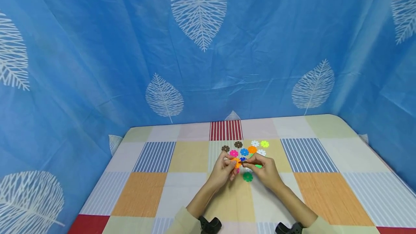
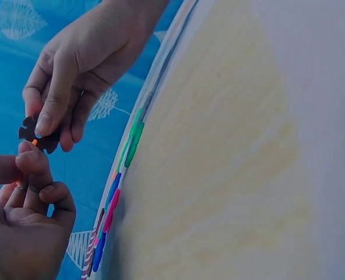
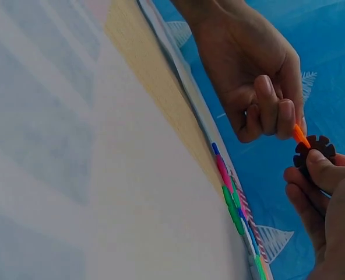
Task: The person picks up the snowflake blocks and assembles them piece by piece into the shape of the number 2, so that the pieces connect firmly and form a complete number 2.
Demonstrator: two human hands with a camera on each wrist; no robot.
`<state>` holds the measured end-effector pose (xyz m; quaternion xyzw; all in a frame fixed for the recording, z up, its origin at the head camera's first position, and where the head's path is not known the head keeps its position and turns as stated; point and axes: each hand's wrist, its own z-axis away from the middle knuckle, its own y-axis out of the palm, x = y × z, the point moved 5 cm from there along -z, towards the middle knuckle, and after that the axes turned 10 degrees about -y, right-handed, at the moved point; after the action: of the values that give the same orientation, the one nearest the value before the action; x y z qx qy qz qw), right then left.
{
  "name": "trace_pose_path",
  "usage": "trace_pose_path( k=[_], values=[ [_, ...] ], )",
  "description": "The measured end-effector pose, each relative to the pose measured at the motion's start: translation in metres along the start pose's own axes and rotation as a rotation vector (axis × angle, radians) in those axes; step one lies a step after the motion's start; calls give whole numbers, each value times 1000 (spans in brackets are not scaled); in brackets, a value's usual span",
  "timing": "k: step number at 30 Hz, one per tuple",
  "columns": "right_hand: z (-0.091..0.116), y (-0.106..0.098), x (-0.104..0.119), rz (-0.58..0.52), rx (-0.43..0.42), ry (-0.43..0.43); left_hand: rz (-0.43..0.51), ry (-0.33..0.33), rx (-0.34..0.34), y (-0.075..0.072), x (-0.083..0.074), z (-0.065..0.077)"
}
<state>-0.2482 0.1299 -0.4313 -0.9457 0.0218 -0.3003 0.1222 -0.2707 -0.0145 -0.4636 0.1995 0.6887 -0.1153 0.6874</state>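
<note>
Above the patchwork cloth, my left hand (image 1: 224, 170) pinches an orange notched flower-shaped disc (image 1: 237, 162) between thumb and fingers. My right hand (image 1: 267, 170) pinches a dark brown notched disc (image 3: 322, 144) by its edge. In the right wrist view the orange disc (image 3: 301, 136) stands edge-on, its rim meeting the brown disc at a notch; how deep it sits cannot be told. The left wrist view shows the brown disc (image 2: 28, 129) under the right thumb, with the orange one mostly hidden by the left fingers.
Loose discs lie flat around and beyond the hands: pink (image 1: 233, 153), light blue (image 1: 244, 152), orange (image 1: 252, 149), yellow-green (image 1: 264, 143), brown (image 1: 238, 144), white (image 1: 255, 143) and green (image 1: 248, 177). A blue leaf-print curtain (image 1: 247, 46) hangs behind the table (image 1: 191, 190).
</note>
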Motion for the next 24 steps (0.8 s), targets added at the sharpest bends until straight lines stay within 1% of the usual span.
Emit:
trace_pose_path(
  k=[2, 4, 8, 11, 13, 16, 18, 19, 20, 22, 24],
  values=[
    [-1, -1, -1, 16, -10, 3, -6, 4, 2, 2, -6, 1],
    [0, -1, -3, 30, -21, 7, -6, -8, -4, 2, -8, 1],
    [2, 5, -19, 70, -32, 18, 13, -7, -49, -7, 1, -5],
    [3, 11, -32, 133, -32, 23, 32, 7, -110, -17, 6, -9],
    [2, 14, -36, 226, -40, 17, 52, 17, -173, -25, 8, -11],
    [-3, 17, -36, 439, -38, -2, 107, 40, -303, -41, 7, -11],
    [-8, 23, -37, 561, 1, 3, 146, 65, -406, -54, 6, -10],
    [-10, 27, -38, 603, 39, 16, 168, 81, -449, -61, 6, -9],
    [-12, 32, -41, 642, 91, 31, 189, 94, -490, -67, 5, -8],
    [-15, 44, -47, 689, 221, 69, 212, 119, -554, -78, 4, -6],
    [-14, 57, -54, 722, 347, 111, 219, 131, -596, -87, 5, -4]
  ],
)
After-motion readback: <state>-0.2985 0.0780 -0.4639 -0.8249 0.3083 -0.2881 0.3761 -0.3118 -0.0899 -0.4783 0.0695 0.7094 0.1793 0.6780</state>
